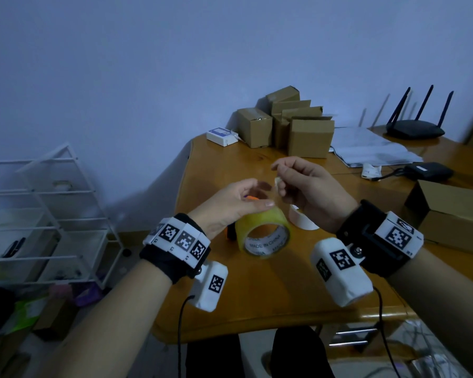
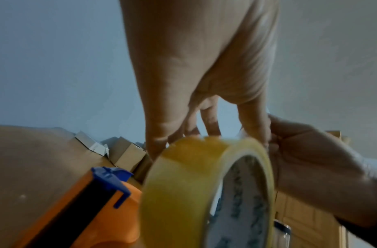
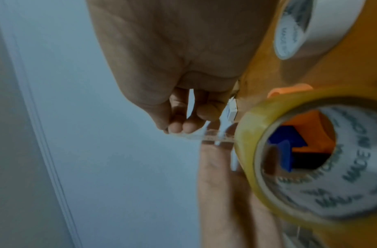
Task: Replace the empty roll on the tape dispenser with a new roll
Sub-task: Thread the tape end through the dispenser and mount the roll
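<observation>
A yellowish roll of clear tape [image 1: 265,236] [image 2: 193,193] [image 3: 310,159] stands on edge on the wooden table [image 1: 257,296]. Behind it and showing through its core is the orange dispenser [image 1: 230,232] [image 2: 87,209] [image 3: 308,127] with a blue part. My left hand [image 1: 254,193] [image 2: 193,130] rests straight fingers [image 3: 217,167] on the roll's top and far side. My right hand [image 1: 277,175] [image 3: 183,129] pinches the loose tape end [image 1: 277,183] [image 3: 206,137], pulled off the roll. An empty white core [image 1: 302,219] [image 3: 300,28] lies just right of the roll.
Several cardboard boxes [image 1: 292,126] and a white device [image 1: 221,136] stand at the table's far end. Papers [image 1: 372,148], a black router [image 1: 415,126] and a black adapter [image 1: 429,171] lie far right. A long cardboard box [image 1: 453,211] sits right; a white rack [image 1: 38,214] stands on the floor left.
</observation>
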